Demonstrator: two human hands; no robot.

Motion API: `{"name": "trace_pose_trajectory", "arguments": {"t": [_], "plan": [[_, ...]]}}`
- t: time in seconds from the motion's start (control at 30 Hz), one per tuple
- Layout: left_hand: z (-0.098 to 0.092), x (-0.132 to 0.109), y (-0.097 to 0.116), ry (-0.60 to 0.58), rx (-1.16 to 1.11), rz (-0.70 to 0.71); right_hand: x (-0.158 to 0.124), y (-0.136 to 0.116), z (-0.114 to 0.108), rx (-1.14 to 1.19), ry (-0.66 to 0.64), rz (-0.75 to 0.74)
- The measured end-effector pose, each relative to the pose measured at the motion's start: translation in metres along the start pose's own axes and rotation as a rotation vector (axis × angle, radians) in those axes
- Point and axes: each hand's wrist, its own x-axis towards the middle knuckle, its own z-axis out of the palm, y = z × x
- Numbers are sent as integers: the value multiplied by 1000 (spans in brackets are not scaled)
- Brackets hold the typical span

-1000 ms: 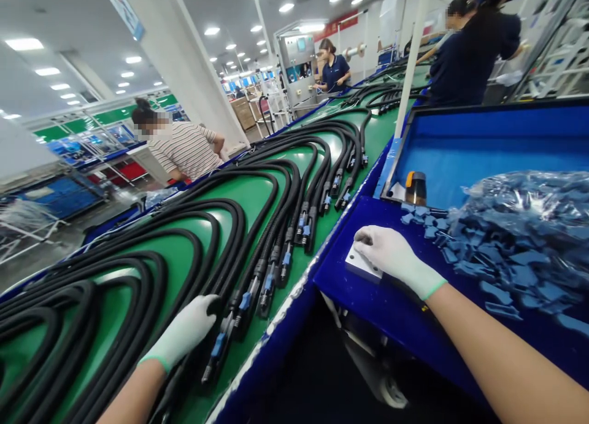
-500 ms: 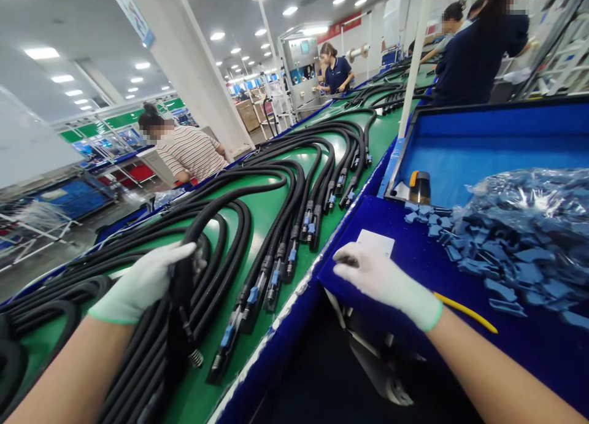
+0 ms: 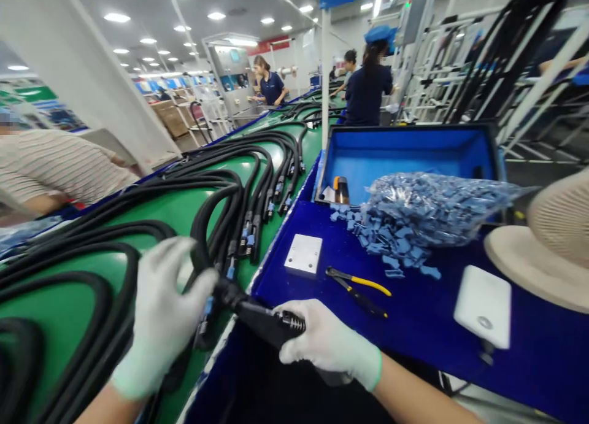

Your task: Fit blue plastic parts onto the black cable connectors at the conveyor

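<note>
My left hand (image 3: 168,313), in a white glove, has its thumb and fingers around a black hose (image 3: 224,289) near its end. My right hand (image 3: 326,338), also gloved, grips the hose's end fitting, where a metal spring shows. This end is held over the gap between the green conveyor (image 3: 179,197) and the blue table (image 3: 271,283). More black hoses lie in bends on the conveyor, several with light-blue clips at their ends. On the table, a white block with holes (image 3: 304,254) and pliers with yellow and black handles (image 3: 359,287) lie beyond my right hand.
Light-blue plastic clips (image 3: 396,246) spill from a clear bag (image 3: 427,203) in front of a blue bin (image 3: 409,148). A white power bank (image 3: 483,304) and a beige fan (image 3: 552,240) are at the right. Co-workers stand along the conveyor; a person in stripes (image 3: 59,172) is at left.
The view has turned right. My left hand has brought the hose end rightward off the conveyor. My right hand has left the table edge and taken hold of the end fitting.
</note>
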Motion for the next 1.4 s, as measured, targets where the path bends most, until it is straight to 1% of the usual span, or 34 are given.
{"name": "trace_pose_trajectory", "arguments": {"t": [0.03,0.07,0.1,0.13,0.17,0.2,0.23,0.27,0.33,0.37,0.4,0.43,0.47,0.53,0.6,0.67,0.7,0.83,0.9,1.0,1.13,1.3,1.4], "plan": [[8,-10,1,-128,80,234,-11,-5,-9,-46,-21,18],[18,-19,1,-259,112,441,-22,-11,-17,-93,-52,32],[28,-28,1,-367,118,581,-31,-16,-25,-139,-92,46],[39,-36,0,-440,110,660,-40,-22,-33,-190,-127,59],[50,-43,-1,-474,89,677,-47,-26,-40,-263,-128,64],[59,-47,-1,-487,63,641,-52,-29,-48,-368,-75,58],[68,-48,0,-489,39,565,-57,-29,-57,-507,25,46],[75,-47,2,-487,17,461,-60,-27,-66,-678,160,33],[84,-40,9,-479,-24,208,-61,-16,-84,-1047,433,35],[86,-35,15,-475,-47,82,-61,-9,-92,-1198,508,59],[88,-29,20,-472,-79,-30,-59,0,-99,-1303,535,84],[89,-22,26,-476,-123,-124,-58,7,-105,-1354,540,101],[90,-16,30,-484,-175,-200,-56,13,-109,-1348,542,110],[92,-5,38,-498,-269,-310,-54,20,-112,-1203,565,115],[93,3,42,-504,-337,-369,-52,18,-109,-995,594,95],[92,9,44,-505,-380,-393,-52,10,-102,-848,580,22],[92,11,46,-507,-399,-396,-51,4,-97,-805,543,-48],[88,17,50,-516,-442,-387,-48,-23,-77,-689,265,-360],[87,19,52,-525,-433,-365,-45,-33,-70,-661,197,-420],[87,21,54,-535,-405,-330,-40,-39,-67,-670,210,-422],[89,20,53,-528,-351,-293,-38,-38,-67,-702,232,-430],[87,18,52,-534,-281,-231,-39,-28,-68,-780,265,-374],[88,19,53,-564,-289,-211,-38,-18,-69,-857,281,-319]]}}
